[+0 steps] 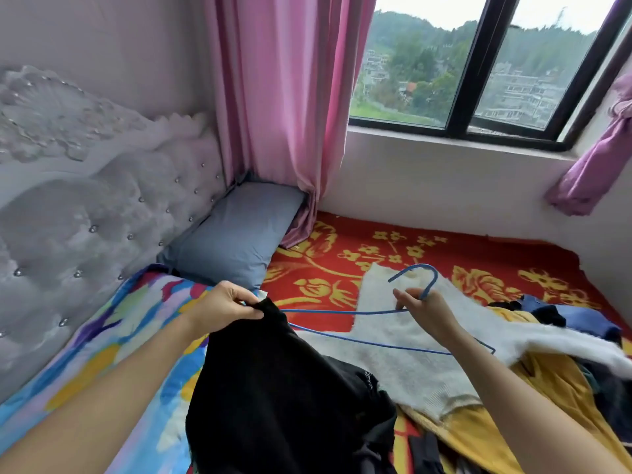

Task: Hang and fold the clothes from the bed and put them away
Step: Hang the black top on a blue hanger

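Black cloth is pinched in the left hand, the black garment drooping from it onto the bed; the right hand grips the blue wire hanger under its hook. The thin wire tip may snag or slip out, as the fabric sags heavily.

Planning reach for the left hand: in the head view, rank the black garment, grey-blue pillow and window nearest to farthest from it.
1. black garment: pinched by left hand.
2. grey-blue pillow: beyond, by headboard.
3. window: far, upper right.
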A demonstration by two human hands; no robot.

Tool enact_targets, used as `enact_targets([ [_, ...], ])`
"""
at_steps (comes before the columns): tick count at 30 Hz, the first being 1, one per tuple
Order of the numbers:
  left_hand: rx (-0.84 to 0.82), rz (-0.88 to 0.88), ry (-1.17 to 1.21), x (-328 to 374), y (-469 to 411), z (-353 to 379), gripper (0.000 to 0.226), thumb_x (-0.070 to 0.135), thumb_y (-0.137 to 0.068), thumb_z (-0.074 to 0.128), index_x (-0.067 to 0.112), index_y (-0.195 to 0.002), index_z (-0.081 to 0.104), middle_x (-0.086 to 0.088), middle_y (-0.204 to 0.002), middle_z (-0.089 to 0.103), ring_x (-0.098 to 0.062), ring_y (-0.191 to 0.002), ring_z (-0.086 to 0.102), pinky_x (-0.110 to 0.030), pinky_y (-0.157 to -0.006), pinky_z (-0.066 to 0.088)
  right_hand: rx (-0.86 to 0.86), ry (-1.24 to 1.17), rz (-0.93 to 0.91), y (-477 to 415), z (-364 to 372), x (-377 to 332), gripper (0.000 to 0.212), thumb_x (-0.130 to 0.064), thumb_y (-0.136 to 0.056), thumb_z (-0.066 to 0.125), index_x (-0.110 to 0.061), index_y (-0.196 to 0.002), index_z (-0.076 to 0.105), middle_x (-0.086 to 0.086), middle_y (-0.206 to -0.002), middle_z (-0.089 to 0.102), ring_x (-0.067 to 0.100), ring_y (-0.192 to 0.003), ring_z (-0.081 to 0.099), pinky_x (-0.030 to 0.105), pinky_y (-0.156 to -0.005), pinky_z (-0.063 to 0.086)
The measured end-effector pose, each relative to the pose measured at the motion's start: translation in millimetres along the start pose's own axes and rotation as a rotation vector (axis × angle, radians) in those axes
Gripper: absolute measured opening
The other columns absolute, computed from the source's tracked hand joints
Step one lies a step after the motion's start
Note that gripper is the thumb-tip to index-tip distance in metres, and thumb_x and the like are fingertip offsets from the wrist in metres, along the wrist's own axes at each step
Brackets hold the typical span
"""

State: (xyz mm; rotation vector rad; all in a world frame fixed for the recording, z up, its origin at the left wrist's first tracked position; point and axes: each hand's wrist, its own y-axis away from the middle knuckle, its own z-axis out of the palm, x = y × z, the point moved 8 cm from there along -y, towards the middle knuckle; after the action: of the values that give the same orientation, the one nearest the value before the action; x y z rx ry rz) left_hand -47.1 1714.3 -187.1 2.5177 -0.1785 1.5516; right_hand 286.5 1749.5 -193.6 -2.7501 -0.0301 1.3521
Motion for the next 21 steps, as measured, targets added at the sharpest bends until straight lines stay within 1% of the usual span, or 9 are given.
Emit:
enact_targets([
  [2,0.063,0.153,0.046,54.3,8.5,-25.1,0.034,-0.008,-0.075,0.071,0.024,-0.064,0.076,0.005,-0.061,0.066,-0.001,-0.058,0.058,-0.011,-0.057,0.044,0.112,-0.122,-0.088,-0.7,-34.8,-20.9,0.044,-0.014,-0.091,0.058,-0.014,-0.047,0.054,-0.011,-0.032,0.035,0.003,-0.036,0.036,0.012,-0.040,0.027],
  [5,0.156,0.350,-0.002,133.1,24.8,-58.4,0.042,-0.006,-0.075,0.071,0.035,-0.062,0.075,0.014,-0.063,0.067,0.005,-0.059,0.058,-0.005,-0.060,0.042,0.271,-0.345,-0.204,-0.4,-89.8,-56.7,0.040,-0.013,-0.084,0.066,-0.012,-0.046,0.052,-0.011,-0.032,0.036,0.002,-0.033,0.032,0.007,-0.039,0.025],
  [8,0.209,0.422,0.007,170.5,35.7,-77.3,0.052,-0.004,-0.076,0.069,0.047,-0.062,0.072,0.021,-0.065,0.069,0.009,-0.063,0.063,-0.002,-0.059,0.043,0.335,-0.531,-0.258,1.5,-124.2,-87.3,0.038,-0.027,-0.070,0.072,-0.019,-0.040,0.051,-0.012,-0.034,0.031,0.000,-0.033,0.023,0.011,-0.035,0.020],
  [10,0.188,0.423,0.017,172.9,38.2,-77.9,0.056,-0.006,-0.078,0.067,0.047,-0.062,0.072,0.019,-0.067,0.070,0.008,-0.065,0.064,-0.003,-0.060,0.045,0.317,-0.612,-0.277,-0.2,-131.8,-100.3,0.035,-0.040,-0.058,0.073,-0.019,-0.039,0.053,-0.014,-0.036,0.029,0.000,-0.033,0.021,0.012,-0.034,0.018],
  [12,0.172,0.407,0.022,163.4,39.6,-74.9,0.056,-0.008,-0.078,0.066,0.044,-0.060,0.072,0.017,-0.067,0.070,0.007,-0.065,0.065,-0.004,-0.061,0.046,0.301,-0.570,-0.294,-2.3,-130.6,-108.9,0.037,-0.042,-0.057,0.073,-0.019,-0.038,0.052,-0.013,-0.036,0.030,0.001,-0.034,0.022,0.012,-0.034,0.020],
  [14,0.174,0.374,0.056,146.2,39.9,-73.3,0.051,-0.011,-0.078,0.066,0.037,-0.062,0.074,0.013,-0.067,0.071,0.004,-0.063,0.065,-0.006,-0.060,0.047,0.299,-0.499,-0.310,-4.4,-124.9,-114.0,0.041,-0.031,-0.068,0.074,-0.019,-0.037,0.050,-0.013,-0.035,0.030,0.001,-0.034,0.023,0.012,-0.035,0.022],
  [16,0.188,0.328,0.091,127.3,39.6,-72.7,0.034,-0.010,-0.078,0.066,0.022,-0.076,0.077,0.008,-0.068,0.072,0.000,-0.063,0.067,-0.008,-0.060,0.049,0.319,-0.442,-0.341,-7.3,-119.1,-117.9,0.049,-0.016,-0.079,0.072,-0.019,-0.036,0.049,-0.012,-0.034,0.030,0.002,-0.034,0.024,0.011,-0.036,0.023],
  [18,0.206,0.290,0.115,111.1,39.5,-71.4,0.023,-0.008,-0.079,0.066,0.010,-0.091,0.074,0.007,-0.069,0.073,-0.002,-0.064,0.067,-0.009,-0.060,0.050,0.337,-0.372,-0.366,-9.5,-114.7,-121.3,0.050,-0.012,-0.082,0.069,-0.021,-0.037,0.051,-0.012,-0.034,0.032,0.003,-0.034,0.027,0.009,-0.038,0.024],
  [21,0.234,0.297,0.155,92.8,45.9,-70.3,0.028,-0.007,-0.082,0.063,0.018,-0.091,0.071,0.011,-0.065,0.071,0.000,-0.062,0.066,-0.009,-0.057,0.049,0.307,-0.327,-0.388,-12.5,-102.2,-125.7,0.052,-0.011,-0.084,0.068,-0.022,-0.036,0.050,-0.011,-0.034,0.033,0.003,-0.033,0.029,0.008,-0.038,0.025],
])
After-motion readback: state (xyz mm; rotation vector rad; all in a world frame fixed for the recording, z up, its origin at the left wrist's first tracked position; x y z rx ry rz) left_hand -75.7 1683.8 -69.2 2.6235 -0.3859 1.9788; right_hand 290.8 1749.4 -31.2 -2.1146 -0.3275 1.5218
